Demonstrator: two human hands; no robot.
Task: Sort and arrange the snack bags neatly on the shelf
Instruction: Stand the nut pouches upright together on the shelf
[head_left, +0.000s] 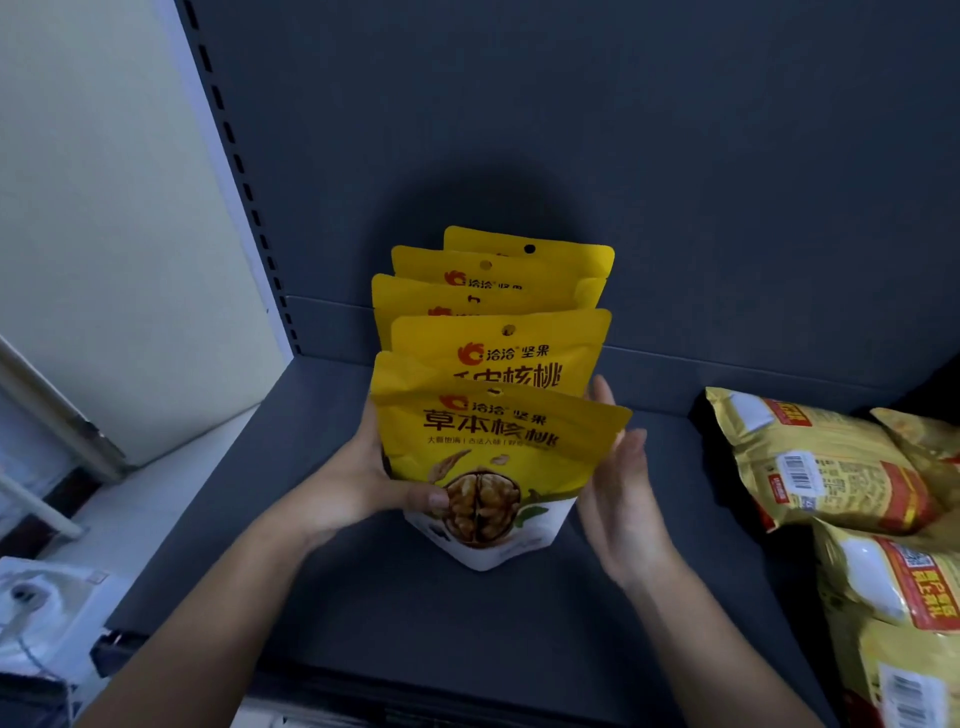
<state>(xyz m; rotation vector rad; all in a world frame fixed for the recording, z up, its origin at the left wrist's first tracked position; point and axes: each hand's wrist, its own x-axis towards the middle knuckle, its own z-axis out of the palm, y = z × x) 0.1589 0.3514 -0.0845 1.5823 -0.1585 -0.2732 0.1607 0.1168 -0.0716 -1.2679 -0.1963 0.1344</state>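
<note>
1. Snack bags on a shop shelf: 5 yellow walnut bags (498, 332) stand upright in a single file, front to back, near the middle of the dark grey shelf (415, 623), the rearmost close to the back panel (675, 156).
2. Hands are apart, 1 on each side of the file. The left hand (358, 483) grips the front bag (498, 452) at its left edge, fingers behind and the thumb (434, 499) pressed across the walnut picture on its face.
3. The right hand (618, 488) holds nothing: its fingers are straight and close together, palm turned towards the bags, just beside the right edges of the front 2. Whether the fingertips touch the packaging cannot be told.
4. The front bag stands on its white base on the shelf, its top edge bent and tilted lower at the right than at the left.
5. At the right end of the shelf, well apart from the yellow file, gold-and-red bags (815, 462) lie flat and overlapping in a loose pile, barcodes facing up.
6. A slotted upright (234, 156) borders the shelf at the left, with a pale wall (104, 208) beyond it.
</note>
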